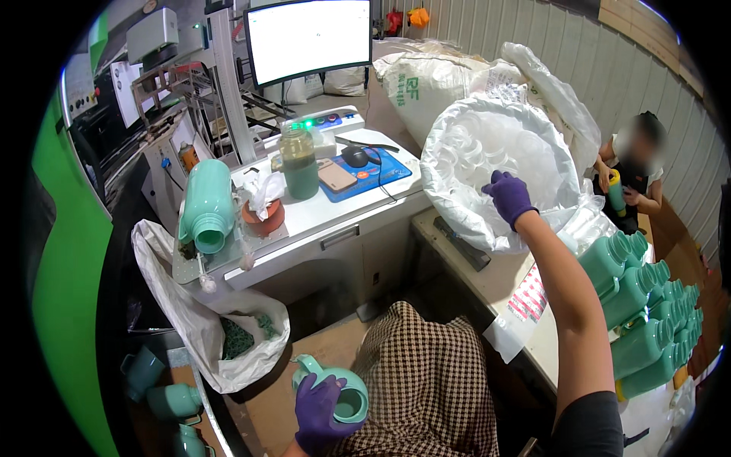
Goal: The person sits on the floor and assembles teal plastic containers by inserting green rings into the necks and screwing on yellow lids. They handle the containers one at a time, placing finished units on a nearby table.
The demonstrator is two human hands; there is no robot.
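My left hand (324, 411), in a purple glove, grips a teal plastic jug (351, 401) low in front of my lap. The jug is tilted so its round open mouth shows, and its handle sticks up at the upper left. My right hand (510, 196), also gloved in purple, reaches over the near side of a white lined sack (434, 164). Its fingers are apart and somewhat bent, close to clear plastic rings (476, 148) inside the sack. Nothing shows held in that hand.
Several teal jugs (640, 297) stand crowded at the right; others (175, 400) lie at lower left. A white bench (304, 228) carries a teal jug (209, 206), a jar (299, 164), a phone (336, 174) and a mouse (355, 156). A co-worker (632, 167) sits at far right holding a bottle.
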